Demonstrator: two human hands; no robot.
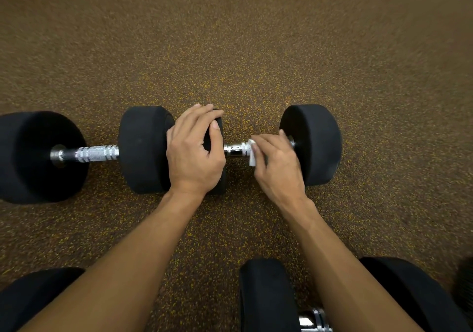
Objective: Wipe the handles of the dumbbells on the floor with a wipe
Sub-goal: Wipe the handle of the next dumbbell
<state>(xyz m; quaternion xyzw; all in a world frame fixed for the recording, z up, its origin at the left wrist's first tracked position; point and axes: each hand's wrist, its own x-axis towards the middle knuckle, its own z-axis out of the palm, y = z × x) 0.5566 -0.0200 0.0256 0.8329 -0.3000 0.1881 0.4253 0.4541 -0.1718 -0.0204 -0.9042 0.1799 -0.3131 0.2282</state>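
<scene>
- White wipe (252, 153), folded small, lies pressed against the chrome handle (235, 150) of the far right dumbbell (311, 144), which rests on its side on the floor; only a corner of the wipe shows past the fingers
- Right hand (276, 165) is closed over wipe and handle together, close to the right-side head; the short bare stretch of metal toward the other head suggests this handle is mid-wipe, not finished
- Left hand (194, 150) clasps the other head of the same dumbbell, fingers over its top and thumb on its inner face, apparently to keep it from rolling
- That handle is bright metal, knurled and ringed with smooth bands; the heads are round, matte black and look rubbery
- Far left dumbbell (144, 150) lies end to end with it, the two inner heads just beside each other; its handle is bare and no hand is on it, and whether it has been wiped cannot be told
- Near dumbbell (266, 296) sits at the bottom edge, partly behind the right forearm, with a sliver of its handle showing; a dark rounded shape (33, 296) at bottom left may be another head
- My judgement: one handle is in progress and up to three may remain
- Floor (256, 37) is brown rubber flecked with yellow
</scene>
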